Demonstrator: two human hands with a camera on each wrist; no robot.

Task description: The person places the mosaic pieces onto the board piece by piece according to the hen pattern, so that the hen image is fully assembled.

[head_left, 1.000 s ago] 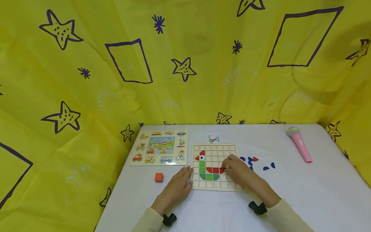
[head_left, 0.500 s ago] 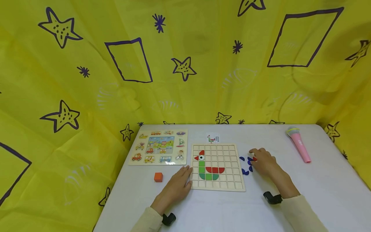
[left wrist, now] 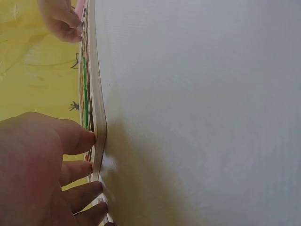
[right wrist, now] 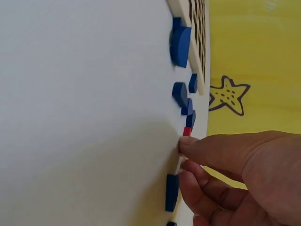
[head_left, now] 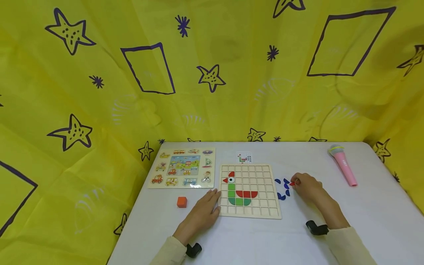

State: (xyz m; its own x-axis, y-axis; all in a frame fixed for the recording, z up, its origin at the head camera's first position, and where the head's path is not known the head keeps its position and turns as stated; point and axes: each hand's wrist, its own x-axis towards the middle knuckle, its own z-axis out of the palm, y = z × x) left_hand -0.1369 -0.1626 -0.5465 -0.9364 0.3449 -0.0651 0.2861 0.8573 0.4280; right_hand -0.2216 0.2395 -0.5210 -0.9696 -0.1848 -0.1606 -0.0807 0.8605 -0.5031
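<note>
My right hand [head_left: 308, 188] pinches a small red triangular piece [head_left: 292, 183] between thumb and fingertips, to the right of the wooden grid board [head_left: 272, 211]. In the right wrist view only one end of the red piece [right wrist: 187, 131] shows past the thumb. Against the board's left edge rests my left hand [head_left: 202, 211], its fingers fairly straight and the thumb touching the side. Red, green and white pieces form a bird figure on the grid, including a red row [head_left: 246, 194] and a light green column [head_left: 230, 190]. Several blue curved pieces [head_left: 286, 181] lie between board and right hand.
Behind the board lies a small picture card [head_left: 244, 157] with a similar bird. A vehicle picture puzzle [head_left: 165, 162] sits at the left, an orange cube [head_left: 182, 202] in front of it. A pink microphone [head_left: 344, 166] lies at the far right. Yellow cloth [head_left: 212, 110] hangs behind the table.
My right hand has left the red row's right end on the board, moved right to the loose pieces, and now pinches the red triangular piece. My left hand has stayed at the board's edge.
</note>
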